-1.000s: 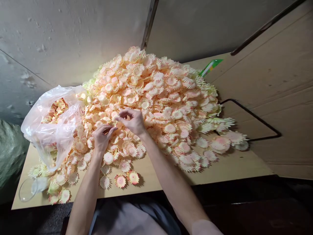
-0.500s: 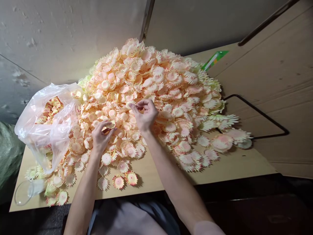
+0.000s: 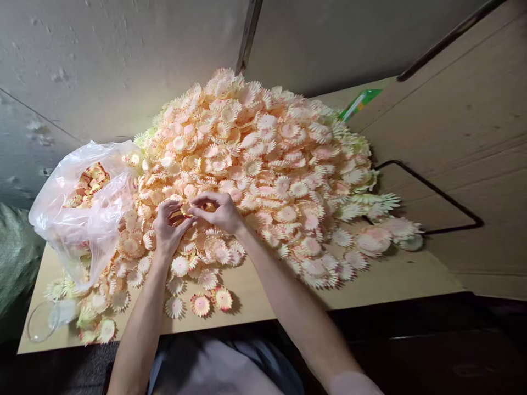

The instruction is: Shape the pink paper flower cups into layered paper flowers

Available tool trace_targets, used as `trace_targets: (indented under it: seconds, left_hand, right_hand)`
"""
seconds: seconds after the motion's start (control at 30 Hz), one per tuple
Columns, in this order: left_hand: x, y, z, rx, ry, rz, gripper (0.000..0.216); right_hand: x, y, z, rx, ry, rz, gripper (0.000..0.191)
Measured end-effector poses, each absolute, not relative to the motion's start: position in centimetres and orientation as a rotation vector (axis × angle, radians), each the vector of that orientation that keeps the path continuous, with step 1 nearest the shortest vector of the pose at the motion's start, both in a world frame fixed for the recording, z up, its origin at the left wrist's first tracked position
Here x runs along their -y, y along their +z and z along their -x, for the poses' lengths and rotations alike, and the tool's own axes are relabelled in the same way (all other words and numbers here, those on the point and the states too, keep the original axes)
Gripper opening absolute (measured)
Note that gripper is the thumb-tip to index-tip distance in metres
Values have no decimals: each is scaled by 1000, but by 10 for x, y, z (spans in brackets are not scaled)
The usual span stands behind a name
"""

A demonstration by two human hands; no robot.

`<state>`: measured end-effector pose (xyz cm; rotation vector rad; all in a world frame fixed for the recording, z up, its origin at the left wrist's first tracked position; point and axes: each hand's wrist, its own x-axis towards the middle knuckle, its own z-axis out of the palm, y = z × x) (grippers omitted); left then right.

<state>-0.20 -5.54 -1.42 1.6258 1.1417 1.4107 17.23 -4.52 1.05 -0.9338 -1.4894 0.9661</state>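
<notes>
A large heap of pale pink and cream artificial flower pieces [image 3: 263, 142], round with fringed petals, covers the middle of the table. Over its front left part, my left hand [image 3: 168, 225] is closed in a pinch on a small yellowish flower piece [image 3: 185, 209]. My right hand [image 3: 220, 211] meets it from the right, thumb and fingertips pinched at the same flower piece. Whether a second piece sits between the right fingertips is too small to tell. Below the hands, two flower pieces with red-edged petals [image 3: 200, 305] lie side by side near the table's front edge.
A translucent plastic bag [image 3: 61, 186] with yellow-and-red pieces stands at the left of the table [image 3: 263, 307]. A clear round container [image 3: 43, 322] lies at the front left corner. A green packet [image 3: 360, 104], bent black metal rod [image 3: 444, 192] and cardboard [image 3: 461, 120] are at the right.
My right hand has moved left and down from over the heap to the flower piece in my left hand. The left hand has stayed nearly in place.
</notes>
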Motion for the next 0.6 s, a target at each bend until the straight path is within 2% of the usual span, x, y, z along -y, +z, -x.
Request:
trace_targets:
  seconds: [0.27, 0.6]
  left_hand:
    - [56, -7, 3, -1008, 1415, -1573, 50]
    - [54, -14, 5, -1085, 1439, -1707, 44]
  right_hand:
    - [44, 15, -177, 1323, 1328, 822, 25]
    - [40, 10, -181, 1215, 1452, 785, 29]
